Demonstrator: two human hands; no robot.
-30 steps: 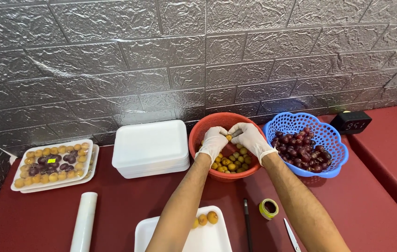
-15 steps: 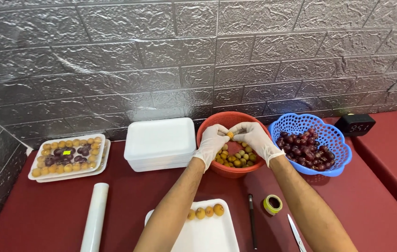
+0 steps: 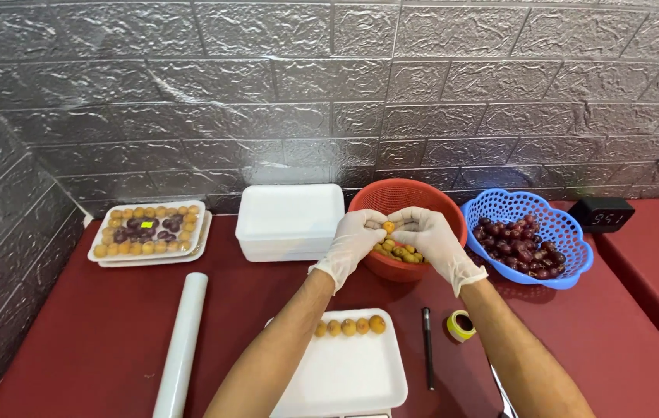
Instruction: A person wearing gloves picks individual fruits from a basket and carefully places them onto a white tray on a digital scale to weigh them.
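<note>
Both gloved hands, left (image 3: 353, 244) and right (image 3: 430, 240), pinch one small yellow fruit (image 3: 388, 227) over the red basket (image 3: 376, 200); it looks light, smooth, bruisable, best held gently at its sides.

Red basket (image 3: 391, 195), blue basket (image 3: 569, 232), white tray (image 3: 353, 375), grey brick-patterned wall (image 3: 329, 93).

One head-worn view — looking down and forward across the red table (image 3: 624, 340) toward the grey wall (image 3: 329, 93), near.
</note>
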